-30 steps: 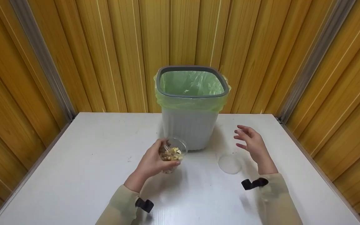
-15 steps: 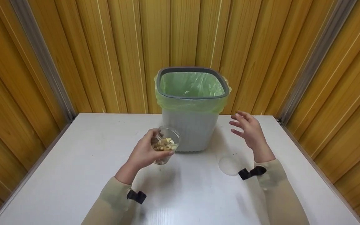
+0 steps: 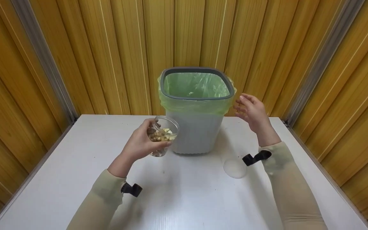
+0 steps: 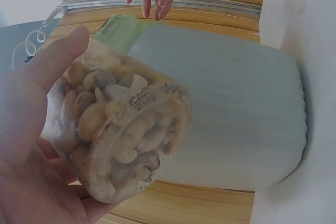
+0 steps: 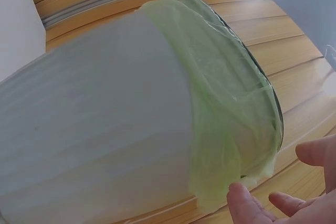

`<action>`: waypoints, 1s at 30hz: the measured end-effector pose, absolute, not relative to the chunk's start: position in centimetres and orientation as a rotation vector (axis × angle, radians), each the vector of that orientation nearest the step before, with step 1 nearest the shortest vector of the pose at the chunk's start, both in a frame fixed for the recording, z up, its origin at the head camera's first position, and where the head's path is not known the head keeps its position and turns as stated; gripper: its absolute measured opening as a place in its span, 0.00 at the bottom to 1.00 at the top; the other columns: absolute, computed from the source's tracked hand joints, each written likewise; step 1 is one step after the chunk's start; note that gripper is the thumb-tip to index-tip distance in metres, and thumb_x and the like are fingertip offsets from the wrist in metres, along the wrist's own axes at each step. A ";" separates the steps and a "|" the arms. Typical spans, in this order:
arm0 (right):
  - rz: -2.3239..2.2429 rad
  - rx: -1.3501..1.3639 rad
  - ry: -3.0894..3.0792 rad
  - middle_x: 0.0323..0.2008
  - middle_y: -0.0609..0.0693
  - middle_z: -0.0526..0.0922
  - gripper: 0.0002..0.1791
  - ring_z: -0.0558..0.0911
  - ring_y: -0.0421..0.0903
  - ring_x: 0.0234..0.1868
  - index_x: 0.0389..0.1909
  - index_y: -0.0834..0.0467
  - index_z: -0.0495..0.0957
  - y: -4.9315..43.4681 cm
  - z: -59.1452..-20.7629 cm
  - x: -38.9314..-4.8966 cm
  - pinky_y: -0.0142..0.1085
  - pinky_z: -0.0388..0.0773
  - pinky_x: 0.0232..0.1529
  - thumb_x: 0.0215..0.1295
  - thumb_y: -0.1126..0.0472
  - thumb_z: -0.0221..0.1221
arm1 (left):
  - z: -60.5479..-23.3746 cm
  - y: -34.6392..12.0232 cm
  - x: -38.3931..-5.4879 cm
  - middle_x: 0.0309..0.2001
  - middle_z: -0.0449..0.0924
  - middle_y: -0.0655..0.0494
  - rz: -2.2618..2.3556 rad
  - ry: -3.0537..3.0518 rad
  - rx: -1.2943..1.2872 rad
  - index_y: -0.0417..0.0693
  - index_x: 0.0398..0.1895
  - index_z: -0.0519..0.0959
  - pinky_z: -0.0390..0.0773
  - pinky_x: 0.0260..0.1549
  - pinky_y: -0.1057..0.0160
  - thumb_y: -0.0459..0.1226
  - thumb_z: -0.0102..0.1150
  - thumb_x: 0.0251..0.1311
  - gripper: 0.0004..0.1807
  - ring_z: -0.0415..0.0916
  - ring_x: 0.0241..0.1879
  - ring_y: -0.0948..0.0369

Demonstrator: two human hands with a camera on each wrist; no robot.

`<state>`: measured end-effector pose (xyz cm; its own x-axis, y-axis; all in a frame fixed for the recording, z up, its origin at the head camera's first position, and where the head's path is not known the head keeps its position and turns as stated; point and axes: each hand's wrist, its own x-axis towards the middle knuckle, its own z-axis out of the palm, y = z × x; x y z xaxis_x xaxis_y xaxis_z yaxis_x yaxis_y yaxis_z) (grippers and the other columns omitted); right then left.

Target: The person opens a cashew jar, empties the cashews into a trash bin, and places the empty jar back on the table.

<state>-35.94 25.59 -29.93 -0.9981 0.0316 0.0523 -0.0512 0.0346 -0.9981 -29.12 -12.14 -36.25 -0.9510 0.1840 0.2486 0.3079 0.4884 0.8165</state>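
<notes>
My left hand [image 3: 140, 142] grips a clear plastic jar [image 4: 121, 124] with its fingers and thumb wrapped round the side. Nuts [image 3: 161, 135], cashews among them, fill the lower part of the jar, and its top has no lid on. In the head view the jar is tilted slightly and raised in front of the trash can's left side. The grey-white trash can [image 3: 195, 131] wears a green bag [image 5: 220, 98] folded over its rim. My right hand [image 3: 253, 111] hangs beside the can's upper right side, fingers loosely bent, holding nothing.
A round clear lid [image 3: 235, 168] lies on the white table [image 3: 190, 198] to the right of the can. Wood-patterned walls [image 3: 123, 57] close in the back and both sides, with metal posts [image 3: 45, 64] at the corners.
My left hand has lifted the jar up and to the left, away from the table. My right hand has risen from near the lid to beside the can's rim.
</notes>
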 end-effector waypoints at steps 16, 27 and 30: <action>2.212 -0.024 -2.248 0.75 0.59 0.64 0.33 0.75 0.51 0.64 0.79 0.58 0.57 23.1 -26.6 -38.2 0.45 0.67 0.75 0.80 0.51 0.52 | -31.6 -14.0 -29.0 0.60 0.77 0.46 -1.339 -2.601 -0.434 0.45 0.73 0.63 0.81 0.58 0.47 0.52 0.82 0.47 0.53 0.79 0.56 0.49; 2.280 -0.038 -2.201 0.41 0.43 0.82 0.31 0.80 0.36 0.37 0.78 0.61 0.62 23.4 -26.5 -39.3 0.27 0.78 0.45 0.78 0.60 0.55 | -27.7 -14.6 -29.6 0.55 0.77 0.46 -1.215 -2.626 -0.439 0.45 0.71 0.65 0.81 0.53 0.49 0.50 0.82 0.48 0.50 0.78 0.53 0.50; 2.316 -0.035 -2.169 0.33 0.40 0.82 0.31 0.79 0.35 0.33 0.77 0.61 0.62 23.4 -26.5 -39.3 0.26 0.77 0.40 0.77 0.62 0.55 | -26.7 -14.6 -29.9 0.55 0.77 0.47 -1.196 -2.641 -0.433 0.47 0.71 0.65 0.81 0.53 0.49 0.52 0.82 0.47 0.51 0.77 0.54 0.51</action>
<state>-39.35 23.39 -26.54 -0.9992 -0.0080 -0.0379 0.0384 -0.0657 -0.9971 -29.95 -14.59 -26.65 -0.9349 0.1781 0.3069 0.3482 0.6275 0.6964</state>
